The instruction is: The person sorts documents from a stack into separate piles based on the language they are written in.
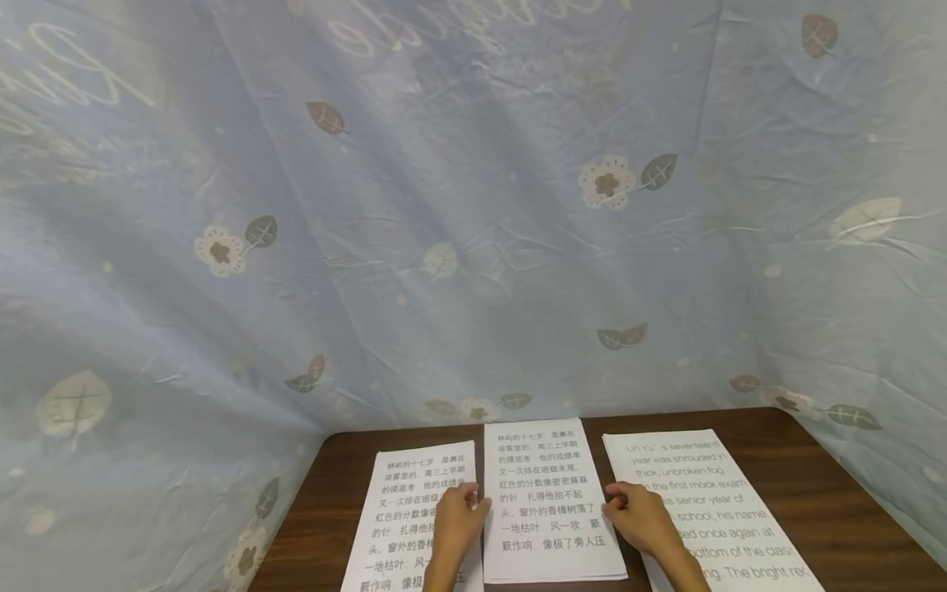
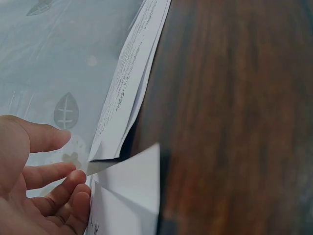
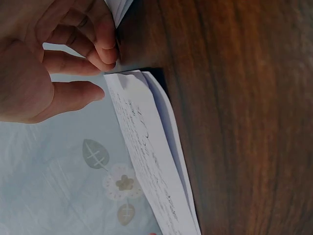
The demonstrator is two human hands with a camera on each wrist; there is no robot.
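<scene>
Three stacks of printed paper lie side by side on a dark wooden table [image 1: 821, 493]. The left stack [image 1: 403, 510] and the middle stack [image 1: 551, 485] carry Chinese text. English text is on the right stack [image 1: 728, 510]. My left hand [image 1: 464, 508] lies over the left stack with its fingertips at the middle stack's left edge. My right hand [image 1: 629, 503] lies over the right stack, fingertips against the middle stack's right edge. In the left wrist view the left hand [image 2: 49, 196] has bent fingers [image 2: 80, 198] touching a sheet's edge [image 2: 132, 196], thumb apart. The right hand [image 3: 73, 54] has curled fingers [image 3: 105, 41] on a paper edge [image 3: 119, 7].
A pale blue cloth [image 1: 473, 205] printed with flowers and leaves hangs close behind and on both sides of the table. Bare wood shows at the right [image 3: 244, 122] and behind the stacks. A printed stack [image 3: 146, 147] runs along the wood in the right wrist view.
</scene>
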